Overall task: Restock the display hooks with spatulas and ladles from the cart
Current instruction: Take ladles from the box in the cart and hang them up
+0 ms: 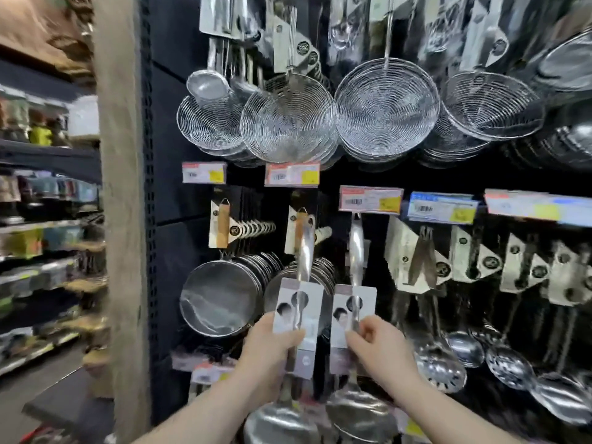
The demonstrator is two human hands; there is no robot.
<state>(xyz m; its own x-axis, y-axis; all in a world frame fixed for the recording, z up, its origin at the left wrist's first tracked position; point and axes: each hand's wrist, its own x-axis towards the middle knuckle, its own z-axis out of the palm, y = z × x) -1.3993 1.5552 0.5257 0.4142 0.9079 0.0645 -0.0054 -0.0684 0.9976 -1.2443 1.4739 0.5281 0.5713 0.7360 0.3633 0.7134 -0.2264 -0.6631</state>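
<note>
My left hand [272, 350] grips a steel ladle [305, 251] by its handle at the white paper sleeve; the handle points up in front of a hanging row of sieves. My right hand [381, 344] pinches a second steel ladle [356, 248] at its paper sleeve. That ladle's top end sits just under a red price tag [370, 200], at a display hook I cannot make out clearly. Both ladle bowls [358, 415] hang low near my wrists. The cart is out of view.
Wire skimmers [386, 113] hang in a row above. Round mesh sieves [221, 299] hang at lower left, slotted spoons and ladles [509, 366] at lower right. A beige pillar [123, 219] stands left of the dark panel, with aisle shelves [48, 251] beyond.
</note>
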